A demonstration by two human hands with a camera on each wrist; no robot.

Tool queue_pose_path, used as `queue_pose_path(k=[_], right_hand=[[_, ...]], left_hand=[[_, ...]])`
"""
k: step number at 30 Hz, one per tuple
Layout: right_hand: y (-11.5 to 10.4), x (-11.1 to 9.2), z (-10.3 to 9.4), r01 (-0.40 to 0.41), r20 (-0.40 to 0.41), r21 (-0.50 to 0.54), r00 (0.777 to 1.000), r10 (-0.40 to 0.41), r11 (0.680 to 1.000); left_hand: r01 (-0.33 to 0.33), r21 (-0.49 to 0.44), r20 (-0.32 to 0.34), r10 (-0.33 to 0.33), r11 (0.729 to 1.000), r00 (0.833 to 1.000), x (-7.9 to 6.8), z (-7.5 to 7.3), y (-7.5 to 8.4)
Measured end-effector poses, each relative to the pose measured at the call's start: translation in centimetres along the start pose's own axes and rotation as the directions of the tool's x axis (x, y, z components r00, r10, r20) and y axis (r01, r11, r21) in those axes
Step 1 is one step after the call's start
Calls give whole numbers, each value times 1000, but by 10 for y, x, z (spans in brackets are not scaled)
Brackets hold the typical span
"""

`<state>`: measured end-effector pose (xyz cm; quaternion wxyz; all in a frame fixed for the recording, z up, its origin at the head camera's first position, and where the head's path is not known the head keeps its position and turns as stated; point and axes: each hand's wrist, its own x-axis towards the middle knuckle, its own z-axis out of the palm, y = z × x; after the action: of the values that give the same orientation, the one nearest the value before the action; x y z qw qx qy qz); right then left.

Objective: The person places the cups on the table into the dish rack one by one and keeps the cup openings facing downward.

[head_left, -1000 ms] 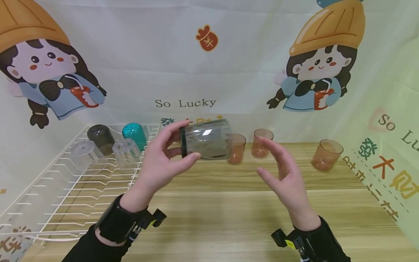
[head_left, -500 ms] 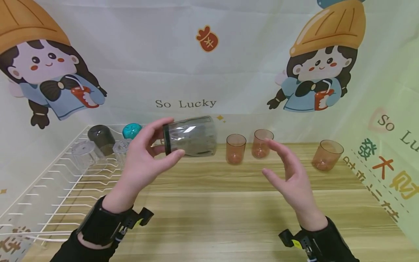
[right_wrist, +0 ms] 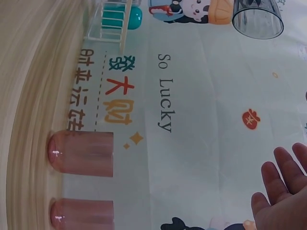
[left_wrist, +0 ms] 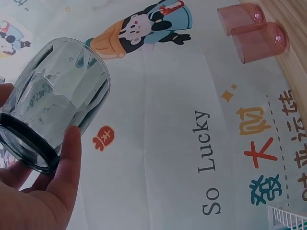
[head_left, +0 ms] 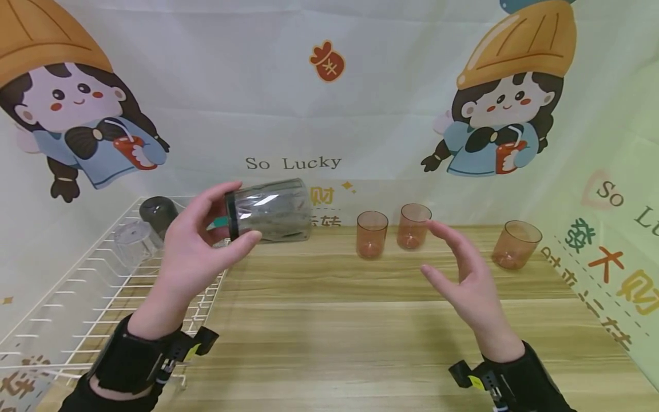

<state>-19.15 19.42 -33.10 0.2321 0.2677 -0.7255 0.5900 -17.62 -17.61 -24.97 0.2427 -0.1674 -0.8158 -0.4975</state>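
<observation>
My left hand grips a smoky grey glass around its thick dark base, thumb in front. It is held on its side in the air, mouth toward the right, and in the left wrist view the faceted wall of the glass shows nothing inside. Apart from everything, my right hand hovers over the table with thumb and fingers spread. Behind its fingertips stand two pinkish-orange tumblers, one nearer the middle and one beside it.
At the left is a white wire rack. A dark cup and a clear cup sit upside down on it; a teal cup is mostly hidden behind my left hand. Another pinkish tumbler stands at the right, by the printed cloth.
My left hand has carried the grey glass leftward to the rack's right edge, covering the teal cup and one clear cup. My right hand has drifted slightly right and down.
</observation>
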Motion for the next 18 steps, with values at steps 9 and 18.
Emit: queue_pose_path(k=[9, 18], right_hand=[[6, -1, -5, -23, 3, -36, 1000, 23, 999], [13, -2, -9, -27, -2, -64, 1000, 27, 998]], left_hand=[[-2, 53, -24, 3, 999, 1000, -3, -12, -6], [-16, 91, -21, 18, 996, 1000, -5, -20, -12]])
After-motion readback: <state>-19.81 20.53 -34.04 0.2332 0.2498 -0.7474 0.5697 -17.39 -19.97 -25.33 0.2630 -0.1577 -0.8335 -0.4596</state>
